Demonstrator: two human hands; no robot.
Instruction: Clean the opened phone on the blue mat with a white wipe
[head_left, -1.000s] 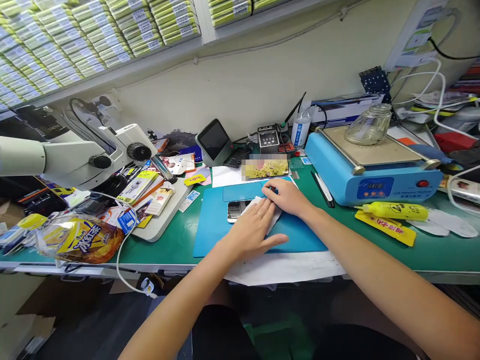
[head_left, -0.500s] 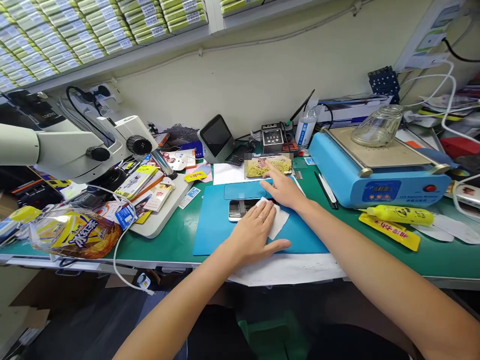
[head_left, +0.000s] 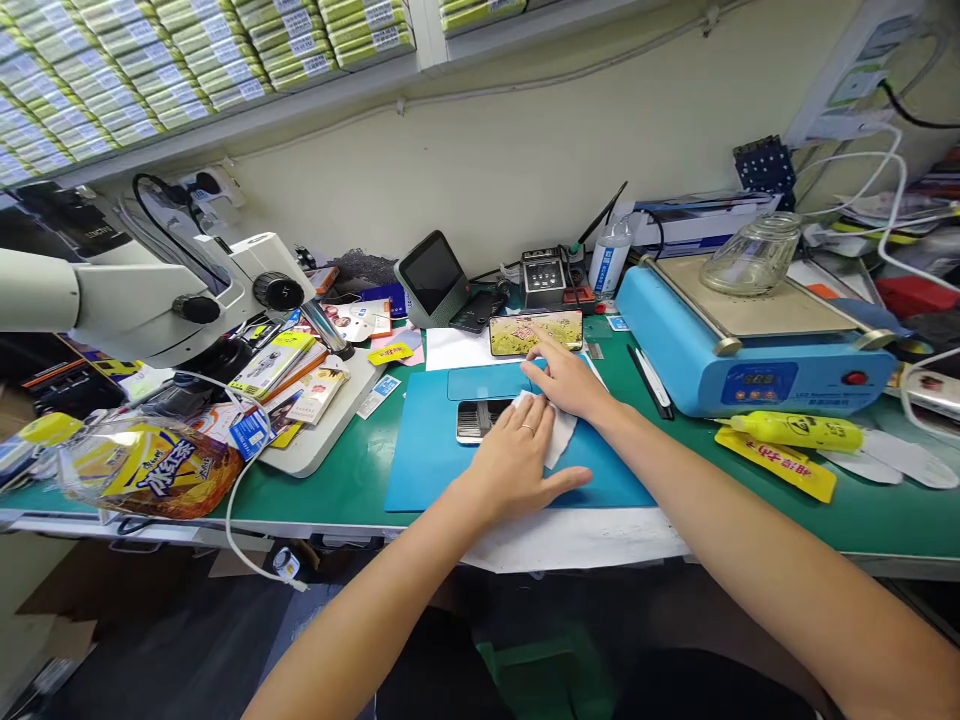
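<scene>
My left hand (head_left: 517,455) lies flat on a white tissue (head_left: 561,440), pressing it over the right part of a phone (head_left: 471,424). The fingers are stretched forward, and the thumb sticks out to the right. That phone lies on a blue mat (head_left: 424,465), its right end hidden by my hand and the tissue. Just behind it is a clear, thin rectangular sheet (head_left: 480,382). My right hand (head_left: 568,378) reaches past the tissue, index finger extended over the lit screen of a second phone (head_left: 562,328). I cannot tell whether the fingertip touches the screen.
At left stand a microscope (head_left: 135,300) and a tea bottle (head_left: 161,465). A blue heating machine (head_left: 720,350) carries a glass jar (head_left: 754,255) at right. Before it lies a yellow squeeze bottle (head_left: 802,430). Black tweezers (head_left: 651,382) lie beside my right forearm.
My left hand has slid slightly right with the tissue, which now shows less beside it. My right index finger stays over the second phone, with hardly any shift.
</scene>
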